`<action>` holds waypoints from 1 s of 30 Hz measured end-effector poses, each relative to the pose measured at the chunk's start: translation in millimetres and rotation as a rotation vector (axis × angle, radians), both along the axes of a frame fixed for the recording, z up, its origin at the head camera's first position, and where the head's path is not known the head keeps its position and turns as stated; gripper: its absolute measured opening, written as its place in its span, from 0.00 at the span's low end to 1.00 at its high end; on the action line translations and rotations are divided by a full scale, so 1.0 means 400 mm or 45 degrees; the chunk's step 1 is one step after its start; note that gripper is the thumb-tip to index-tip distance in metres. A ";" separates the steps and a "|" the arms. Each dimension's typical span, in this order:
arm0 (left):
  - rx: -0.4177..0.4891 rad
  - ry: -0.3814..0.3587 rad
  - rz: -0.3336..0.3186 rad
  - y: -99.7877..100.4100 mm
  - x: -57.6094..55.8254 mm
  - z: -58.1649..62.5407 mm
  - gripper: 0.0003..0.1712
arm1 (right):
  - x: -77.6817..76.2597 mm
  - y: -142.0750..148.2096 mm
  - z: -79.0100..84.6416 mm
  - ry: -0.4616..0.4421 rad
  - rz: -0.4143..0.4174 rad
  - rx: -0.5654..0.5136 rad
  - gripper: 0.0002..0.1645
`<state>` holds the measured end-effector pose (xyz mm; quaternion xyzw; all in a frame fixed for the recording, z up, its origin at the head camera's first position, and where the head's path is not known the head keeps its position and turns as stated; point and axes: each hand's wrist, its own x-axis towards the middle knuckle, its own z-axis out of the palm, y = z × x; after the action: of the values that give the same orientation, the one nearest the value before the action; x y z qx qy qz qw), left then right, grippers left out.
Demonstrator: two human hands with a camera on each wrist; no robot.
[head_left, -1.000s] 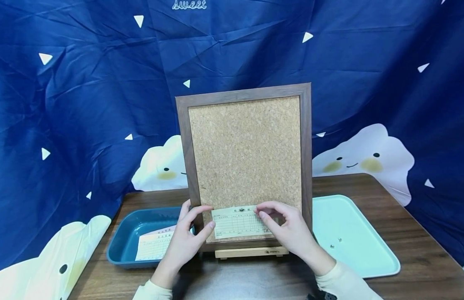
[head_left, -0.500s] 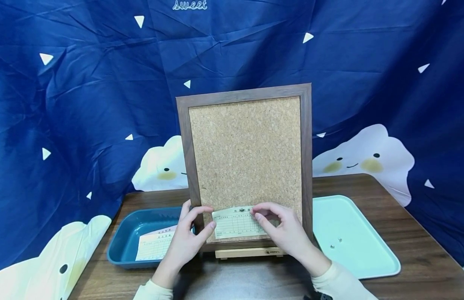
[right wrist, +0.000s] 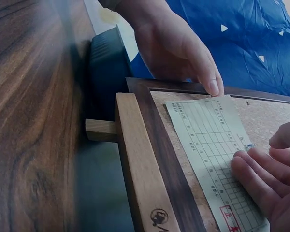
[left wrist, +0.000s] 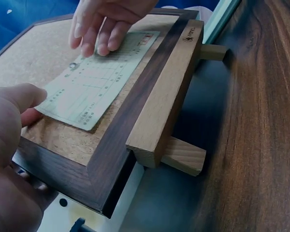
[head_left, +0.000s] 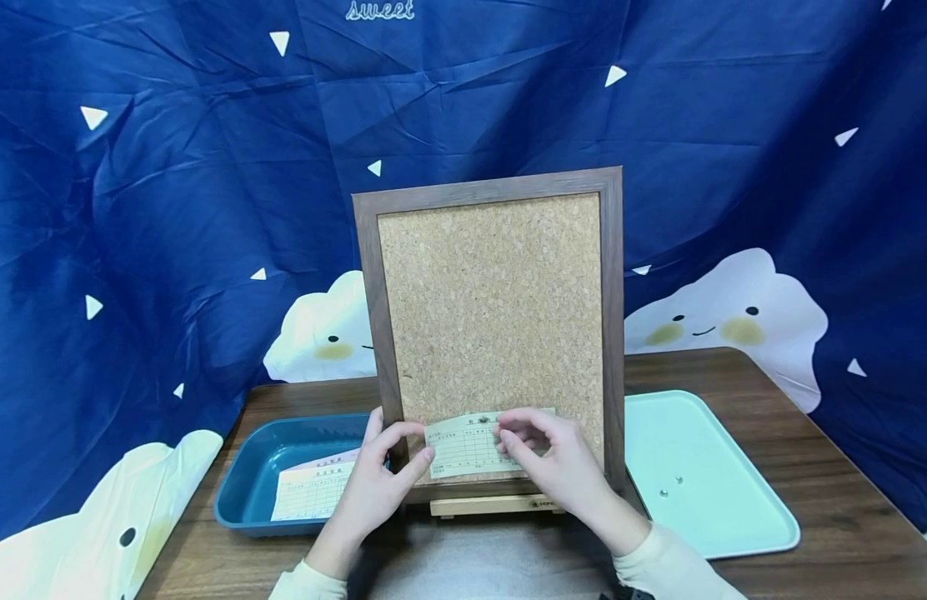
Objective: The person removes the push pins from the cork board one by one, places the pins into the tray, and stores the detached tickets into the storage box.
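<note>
A framed cork board stands tilted back on a small wooden easel. Against its lower part lies a pale green printed slip, bowed a little; a small metal pushpin sits near its top edge. My left hand grips the board's left edge, its thumb and a finger in front at the slip's left edge, other fingers partly hidden behind the frame. My right hand rests bent fingertips on the slip beside the pushpin; its thumb is apart from the fingers, and I see nothing held.
A dark blue tray with printed slips stands on the left. On the right lies a mint tray with small metal pins. The wooden table meets a blue curtain behind.
My right hand has slid left along the slip, which bows more from the board and shows its right top corner. My left hand stays almost still.
</note>
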<state>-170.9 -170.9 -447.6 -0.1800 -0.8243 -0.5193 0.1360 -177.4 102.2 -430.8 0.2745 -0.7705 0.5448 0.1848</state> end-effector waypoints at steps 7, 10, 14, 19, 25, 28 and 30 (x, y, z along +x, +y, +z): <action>0.015 0.032 -0.008 0.004 0.001 -0.003 0.10 | 0.002 -0.020 -0.007 -0.039 -0.009 -0.042 0.09; 0.025 0.031 -0.007 0.005 0.000 -0.004 0.10 | 0.002 -0.031 -0.010 -0.030 -0.031 -0.051 0.09; 0.037 0.013 0.001 0.005 -0.002 -0.008 0.09 | -0.001 -0.044 -0.015 0.038 -0.076 -0.036 0.09; 0.033 -0.001 0.004 0.007 -0.005 -0.012 0.06 | -0.005 -0.057 -0.014 0.150 -0.160 0.025 0.10; 0.019 -0.008 0.010 0.012 -0.004 -0.014 0.06 | -0.004 -0.071 -0.007 0.148 -0.213 0.058 0.09; 0.021 -0.005 0.009 0.014 -0.004 -0.015 0.06 | -0.004 -0.078 -0.008 0.137 -0.246 0.055 0.08; 0.024 -0.006 0.012 0.015 -0.004 -0.016 0.06 | -0.006 -0.082 -0.010 0.146 -0.273 0.056 0.08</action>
<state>-172.7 -164.9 -454.1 -0.1735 -0.8205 -0.5269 0.1383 -179.8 69.4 -434.8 0.2252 -0.7954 0.4882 0.2798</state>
